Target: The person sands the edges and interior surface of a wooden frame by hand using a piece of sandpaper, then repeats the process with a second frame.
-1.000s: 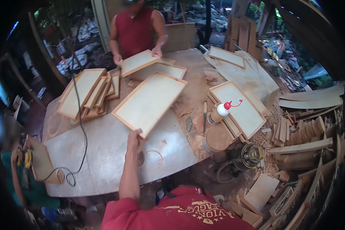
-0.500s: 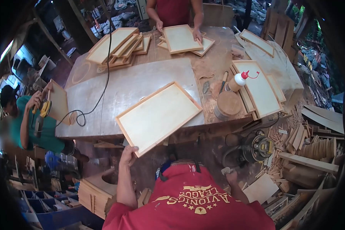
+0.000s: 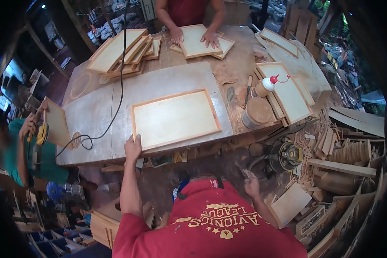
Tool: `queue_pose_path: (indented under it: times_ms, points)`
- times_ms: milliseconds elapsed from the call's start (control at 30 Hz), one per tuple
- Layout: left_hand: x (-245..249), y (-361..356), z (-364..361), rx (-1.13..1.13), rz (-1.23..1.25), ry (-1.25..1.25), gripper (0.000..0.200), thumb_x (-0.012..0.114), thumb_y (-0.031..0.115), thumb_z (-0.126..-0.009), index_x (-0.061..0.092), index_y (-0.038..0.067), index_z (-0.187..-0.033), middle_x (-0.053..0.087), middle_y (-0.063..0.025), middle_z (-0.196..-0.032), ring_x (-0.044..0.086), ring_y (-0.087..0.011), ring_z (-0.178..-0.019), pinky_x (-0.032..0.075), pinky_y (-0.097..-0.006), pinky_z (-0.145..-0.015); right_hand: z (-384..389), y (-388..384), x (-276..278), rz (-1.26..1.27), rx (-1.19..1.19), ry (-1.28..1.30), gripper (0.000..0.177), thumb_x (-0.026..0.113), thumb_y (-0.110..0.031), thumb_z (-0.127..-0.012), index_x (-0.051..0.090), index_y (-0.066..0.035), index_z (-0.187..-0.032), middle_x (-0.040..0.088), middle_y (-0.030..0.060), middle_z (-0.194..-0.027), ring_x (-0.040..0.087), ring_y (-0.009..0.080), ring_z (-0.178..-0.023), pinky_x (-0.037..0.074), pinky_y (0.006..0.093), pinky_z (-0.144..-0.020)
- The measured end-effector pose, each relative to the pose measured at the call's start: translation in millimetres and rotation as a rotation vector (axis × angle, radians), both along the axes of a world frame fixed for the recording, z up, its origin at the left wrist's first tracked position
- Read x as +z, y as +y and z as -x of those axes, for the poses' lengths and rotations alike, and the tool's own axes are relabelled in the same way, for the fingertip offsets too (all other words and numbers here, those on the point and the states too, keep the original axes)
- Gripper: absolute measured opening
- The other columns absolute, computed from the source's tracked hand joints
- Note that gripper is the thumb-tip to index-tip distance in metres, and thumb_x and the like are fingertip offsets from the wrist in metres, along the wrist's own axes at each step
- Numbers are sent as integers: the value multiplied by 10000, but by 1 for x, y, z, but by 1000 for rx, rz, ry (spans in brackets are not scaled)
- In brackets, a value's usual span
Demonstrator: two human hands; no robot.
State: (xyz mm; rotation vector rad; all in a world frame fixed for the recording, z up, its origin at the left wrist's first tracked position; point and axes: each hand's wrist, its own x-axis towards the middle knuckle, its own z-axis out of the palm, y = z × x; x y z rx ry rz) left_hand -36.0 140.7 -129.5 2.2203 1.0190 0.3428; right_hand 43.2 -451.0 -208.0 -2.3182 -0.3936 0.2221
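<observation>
A shallow wooden tray (image 3: 176, 119) with a pale panel and a raised rim lies at the front of the metal-topped part of the table. My left hand (image 3: 133, 147) grips its near left corner, with the thumb over the rim. Off the table's front edge, my right hand (image 3: 251, 185) holds a small pale piece, perhaps sandpaper or cloth (image 3: 246, 174), between its fingers.
A cable (image 3: 123, 71) crosses the table (image 3: 88, 105). Stacked trays (image 3: 116, 51) stand back left, more trays (image 3: 288, 92) at right beside a glue bottle (image 3: 266, 85) and a round container (image 3: 257, 112). One co-worker's hands (image 3: 209, 38) press a tray; another person holds a sander (image 3: 42, 133).
The tray in my left hand has turned and come down level onto the table. My right hand has risen slightly. The co-worker's hands now lie flat on their tray.
</observation>
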Motion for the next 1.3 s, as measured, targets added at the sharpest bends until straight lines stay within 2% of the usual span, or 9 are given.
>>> queue_pose_path:
  times_ms: [133,233,300,367,500,600,733,1033,1300]
  points:
    - [28,-15,-20,-41,-123,133,423,562,409,-1016,736,55,-1167,733,-282,-965,687,-497,-977,534,-551,-872,-11,95,75,-62,46,-166,607,494,26,-839,548,8,-1444,603,281,-1346,576,449,-1261,434,459,-1117]
    - [21,-20,-21,12,-139,60,406,572,404,-1006,736,85,-1197,730,-281,-938,690,-497,-949,540,-548,-848,-28,152,110,-21,63,-371,699,520,53,-812,470,-10,-1506,500,261,-1467,508,465,-1294,405,500,-1127]
    - [20,-22,-18,15,-140,91,404,622,365,-974,738,64,-1217,709,-257,-1046,669,-459,-1008,527,-522,-897,-39,176,119,48,29,-393,776,557,58,-788,412,-27,-1546,430,238,-1539,469,473,-1305,390,540,-1127]
    - [11,-15,-12,-3,-208,115,416,651,337,-954,730,48,-1242,673,-241,-1125,643,-434,-1059,513,-509,-937,-47,194,117,89,30,-407,783,575,58,-775,401,4,-1537,395,244,-1561,466,492,-1250,400,542,-1103]
    - [-1,-2,-15,-28,-276,-76,474,681,280,-928,662,24,-1326,593,-214,-1234,562,-399,-1154,462,-493,-1005,-77,215,98,256,50,-483,786,609,30,-766,399,37,-1524,368,229,-1591,478,475,-1205,415,522,-1076]
    - [-19,2,-35,-15,-331,-176,475,671,237,-925,625,19,-1345,587,-218,-1262,534,-401,-1186,421,-507,-1038,-85,225,81,548,93,-455,803,631,-2,-757,408,26,-1527,361,206,-1610,491,425,-1189,419,495,-1063]
    - [-27,-2,-43,-11,-377,-176,425,657,179,-914,632,20,-1306,589,-209,-1265,522,-402,-1193,387,-525,-1057,-83,231,57,528,14,-493,835,640,-41,-755,393,4,-1552,340,184,-1637,481,381,-1217,380,486,-1096]
    - [-25,-1,-35,14,-301,-253,365,688,168,-885,668,9,-1213,620,-184,-1211,528,-383,-1175,390,-514,-1056,-77,243,58,464,-73,-329,860,619,-39,-772,335,-28,-1583,204,160,-1690,328,430,-1391,302,550,-1176]
    - [-26,-4,-35,33,-286,-268,352,687,170,-885,676,13,-1199,628,-181,-1196,520,-380,-1186,382,-505,-1070,-79,246,50,405,-118,-420,819,614,-23,-772,384,-27,-1558,247,151,-1679,368,440,-1346,334,564,-1154]
